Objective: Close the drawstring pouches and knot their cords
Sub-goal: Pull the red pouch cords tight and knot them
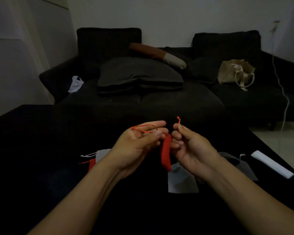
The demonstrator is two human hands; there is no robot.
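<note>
A red pouch (165,152) is held up in the air between the two hands, above the middle of the dark table (41,150). It hangs down long and thin, so its mouth seems to be pulled shut already.

The left hand (137,143) is half open. An orange cord (143,128) is looped over its fingers (157,124), and the top of the pouch is touched by its fingertips. The right hand (188,145) is curled shut, and the other cord end (178,119) is pinched between its thumb and first finger, so that the end sticks up. The two ends are likely held apart like this so a knot can be tied.

More pouches are lying on the table below. A grey pouch (182,180) lies under the right hand, and a dark grey one (244,167) is beside it toward the right edge. A pale pouch (102,154) and a second red pouch (91,164) are partly hidden behind the left wrist. A white strip (272,164) lies near the right edge. Nothing is in the way of the hands.
</note>
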